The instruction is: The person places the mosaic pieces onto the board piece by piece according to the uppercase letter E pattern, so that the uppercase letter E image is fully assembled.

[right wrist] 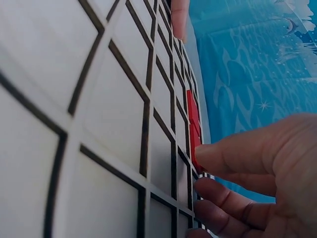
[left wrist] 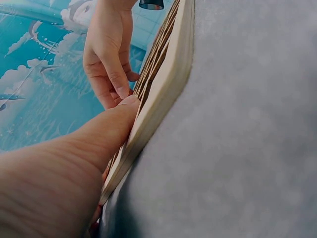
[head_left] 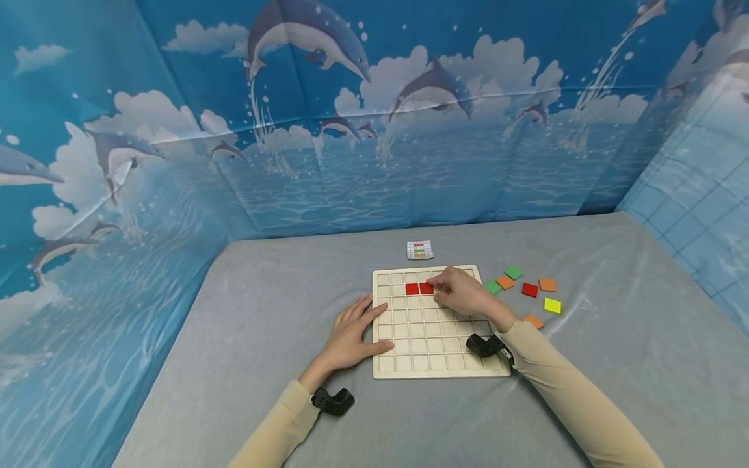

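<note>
A pale wooden grid board (head_left: 409,346) lies on the grey cloth. Two red square tiles sit side by side in its second row: a left red tile (head_left: 412,289) and a right red tile (head_left: 426,288). My right hand (head_left: 465,292) reaches over the board's upper right, its thumb and curled fingers at the right red tile; in the right wrist view the thumb tip touches that red tile (right wrist: 195,144). At the board's left edge rests my left hand (head_left: 350,335), fingers spread, thumb (left wrist: 116,121) lying over the rim.
Right of the board lie loose tiles: green (head_left: 513,272), orange (head_left: 547,285), red (head_left: 529,290) and yellow (head_left: 552,305), among others. A small card with a coloured grid (head_left: 419,249) lies beyond the board. A dolphin-print curtain (head_left: 374,175) hangs behind the table.
</note>
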A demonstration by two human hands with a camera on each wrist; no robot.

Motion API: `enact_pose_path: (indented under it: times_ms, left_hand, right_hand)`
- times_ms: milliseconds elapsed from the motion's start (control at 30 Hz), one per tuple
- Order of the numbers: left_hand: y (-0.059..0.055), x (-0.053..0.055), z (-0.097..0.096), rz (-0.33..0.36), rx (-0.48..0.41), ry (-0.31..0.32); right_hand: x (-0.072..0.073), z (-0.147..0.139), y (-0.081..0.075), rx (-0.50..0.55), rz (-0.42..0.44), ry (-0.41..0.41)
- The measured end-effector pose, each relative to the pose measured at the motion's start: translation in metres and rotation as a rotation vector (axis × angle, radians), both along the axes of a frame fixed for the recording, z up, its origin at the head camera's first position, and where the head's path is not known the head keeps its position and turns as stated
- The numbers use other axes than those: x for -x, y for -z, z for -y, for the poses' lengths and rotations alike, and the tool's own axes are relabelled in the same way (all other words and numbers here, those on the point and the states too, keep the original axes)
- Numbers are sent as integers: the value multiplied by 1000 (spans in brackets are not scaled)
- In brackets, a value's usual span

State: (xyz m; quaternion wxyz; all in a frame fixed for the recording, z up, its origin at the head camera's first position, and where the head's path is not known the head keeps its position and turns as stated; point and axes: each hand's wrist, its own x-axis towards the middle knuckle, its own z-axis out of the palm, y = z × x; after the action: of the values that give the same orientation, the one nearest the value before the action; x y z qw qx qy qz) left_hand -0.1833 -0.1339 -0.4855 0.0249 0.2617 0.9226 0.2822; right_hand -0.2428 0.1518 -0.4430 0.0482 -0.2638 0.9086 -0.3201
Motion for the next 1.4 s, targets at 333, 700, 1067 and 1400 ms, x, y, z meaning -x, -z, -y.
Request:
enact_pose_path:
  times_ms: [333,700,1067,1400]
  left_hand:
    - [-1,0,0,3,0,-2]
    - [0,-1,1,13,3,-6]
    - [-1,-2,0,9,-5,-5]
    - [-1,-1,0,10,-22,-3]
  right_hand:
    - [-9,-8,4,60,-25,-29]
    - [-23,-30,3,181,16,-27]
    - [-36,-77,-8,42,-64,166]
    - [-40,-110,-14,-10,-53,340]
